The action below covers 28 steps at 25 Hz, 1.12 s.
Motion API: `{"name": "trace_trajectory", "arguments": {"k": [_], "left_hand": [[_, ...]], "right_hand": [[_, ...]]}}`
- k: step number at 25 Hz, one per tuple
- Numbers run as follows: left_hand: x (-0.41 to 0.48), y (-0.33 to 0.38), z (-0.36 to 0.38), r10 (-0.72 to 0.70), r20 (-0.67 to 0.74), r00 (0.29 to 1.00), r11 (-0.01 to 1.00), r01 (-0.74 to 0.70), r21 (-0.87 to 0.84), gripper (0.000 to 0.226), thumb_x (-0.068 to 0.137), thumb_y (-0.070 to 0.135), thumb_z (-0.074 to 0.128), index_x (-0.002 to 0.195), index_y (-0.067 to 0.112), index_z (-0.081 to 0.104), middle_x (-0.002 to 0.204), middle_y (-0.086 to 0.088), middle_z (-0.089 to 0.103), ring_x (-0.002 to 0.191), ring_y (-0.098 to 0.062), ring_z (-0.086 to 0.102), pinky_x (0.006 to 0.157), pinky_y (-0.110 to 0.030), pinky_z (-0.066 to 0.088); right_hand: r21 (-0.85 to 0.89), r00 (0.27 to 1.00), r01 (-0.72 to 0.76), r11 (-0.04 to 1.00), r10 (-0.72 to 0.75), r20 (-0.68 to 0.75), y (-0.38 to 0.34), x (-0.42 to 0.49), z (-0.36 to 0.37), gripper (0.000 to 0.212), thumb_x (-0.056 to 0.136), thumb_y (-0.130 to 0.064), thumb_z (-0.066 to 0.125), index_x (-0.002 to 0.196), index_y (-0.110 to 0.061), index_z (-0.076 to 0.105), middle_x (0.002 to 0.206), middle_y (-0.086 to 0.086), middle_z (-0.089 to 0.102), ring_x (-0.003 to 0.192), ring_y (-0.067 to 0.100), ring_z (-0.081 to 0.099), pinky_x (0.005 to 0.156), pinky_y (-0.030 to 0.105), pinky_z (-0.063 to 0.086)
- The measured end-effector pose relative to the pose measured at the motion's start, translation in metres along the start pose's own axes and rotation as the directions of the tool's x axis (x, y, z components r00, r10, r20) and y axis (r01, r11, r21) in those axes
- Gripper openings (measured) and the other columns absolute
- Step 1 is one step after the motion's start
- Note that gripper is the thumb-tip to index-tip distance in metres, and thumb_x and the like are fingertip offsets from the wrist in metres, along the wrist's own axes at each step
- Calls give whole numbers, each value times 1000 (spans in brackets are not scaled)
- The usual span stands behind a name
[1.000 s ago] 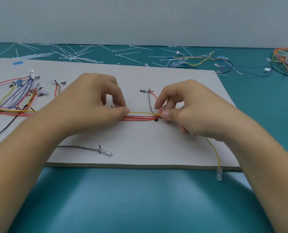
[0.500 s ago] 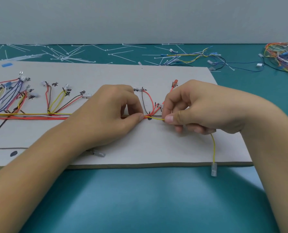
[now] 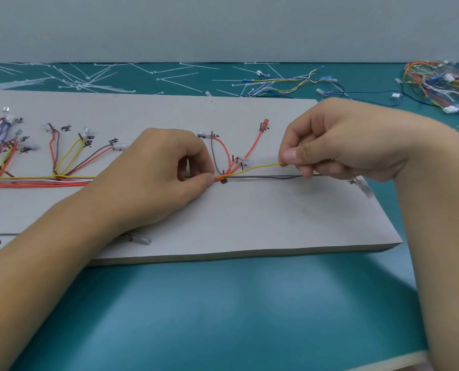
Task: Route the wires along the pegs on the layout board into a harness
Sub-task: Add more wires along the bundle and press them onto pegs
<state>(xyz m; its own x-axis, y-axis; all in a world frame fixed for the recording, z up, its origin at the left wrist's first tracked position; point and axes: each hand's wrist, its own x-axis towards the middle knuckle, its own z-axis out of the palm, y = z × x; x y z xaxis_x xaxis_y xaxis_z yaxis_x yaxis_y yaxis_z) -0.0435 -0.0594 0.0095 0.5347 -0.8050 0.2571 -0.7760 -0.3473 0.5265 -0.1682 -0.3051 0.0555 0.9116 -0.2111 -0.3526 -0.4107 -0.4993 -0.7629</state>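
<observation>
The yellow wire (image 3: 255, 169) is drawn taut to the right of the junction peg (image 3: 224, 174). The step is judged to be laying it along the dark and pale pair (image 3: 266, 177) that already runs rightward from that peg. The left hand (image 3: 164, 170) is set just left of the peg, its grip pinching the trunk bundle (image 3: 35, 182) between thumb and forefinger. The right hand (image 3: 338, 145) is held well right of the peg and slightly above the layout board (image 3: 249, 215), its grip pinching the yellow wire at the thumb tip. For a clean run, the left pinch should be held firm so that the trunk is not dragged past the peg. The pull should be kept light and level, and the wire lowered onto the pair rather than left arching over it. Whether the pair is also held by the right hand's lower fingers cannot be told. Counted are two hands, one board, one yellow wire in hand and two wires in the pair. What appear to be three red wires (image 3: 253, 143) and one brown wire (image 3: 213, 153) fan away behind the peg, and one clear terminal (image 3: 140, 240) lies nearer and to its left. Far beyond the peg, on the counter (image 3: 223, 303), two loose wire heaps (image 3: 437, 81) are seen, with white cable ties (image 3: 89, 81) too many to be counted.
</observation>
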Motion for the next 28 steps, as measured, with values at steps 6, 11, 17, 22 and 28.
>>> {"name": "trace_trajectory", "arguments": {"k": [6, 11, 17, 22, 28], "left_hand": [[0, 4, 0, -8, 15, 1000, 1000, 8, -2, 12, 84, 19, 75, 77, 27, 70, 77, 32, 60, 69, 1, 55, 61, -5, 40], [0, 5, 1, -12, 1, 1000, 1000, 12, 12, 12, 85, 17, 76, 78, 25, 72, 61, 18, 55, 66, 3, 54, 61, -5, 40], [0, 5, 1, -20, 10, 1000, 1000, 20, 19, 12, 86, 18, 76, 79, 26, 71, 65, 16, 57, 69, 1, 55, 60, -5, 39], [0, 5, 1, -26, 7, 1000, 1000, 26, 14, 10, 86, 18, 75, 79, 25, 72, 64, 17, 55, 67, 3, 54, 60, -4, 38], [-1, 5, 2, -18, 7, 1000, 1000, 18, 12, 10, 86, 18, 74, 79, 26, 71, 64, 17, 55, 65, 3, 53, 61, -5, 40]], "right_hand": [[-94, 999, 13, 996, -10, 32, 10, 4, -10, 16, 94, -4, 67, 80, -8, 73, 63, 12, 65, 40, 11, 32, 38, 16, 26], [-134, 999, 31, 990, -27, 37, 14, 7, -12, 15, 92, -8, 71, 79, -14, 76, 66, 12, 69, 44, 12, 33, 39, 19, 30], [-155, 999, -10, 988, 16, 41, 15, 11, -7, 13, 92, -10, 71, 81, -13, 76, 66, 13, 72, 52, 18, 34, 43, 19, 28], [-125, 998, -10, 992, 18, 64, 14, 10, -8, 18, 94, -9, 68, 77, -12, 72, 62, 12, 65, 48, 15, 34, 43, 21, 27], [-42, 995, 75, 996, -72, 73, 11, 6, -12, 23, 92, -2, 64, 73, -11, 70, 69, 15, 55, 55, 15, 47, 54, 28, 34]]}}
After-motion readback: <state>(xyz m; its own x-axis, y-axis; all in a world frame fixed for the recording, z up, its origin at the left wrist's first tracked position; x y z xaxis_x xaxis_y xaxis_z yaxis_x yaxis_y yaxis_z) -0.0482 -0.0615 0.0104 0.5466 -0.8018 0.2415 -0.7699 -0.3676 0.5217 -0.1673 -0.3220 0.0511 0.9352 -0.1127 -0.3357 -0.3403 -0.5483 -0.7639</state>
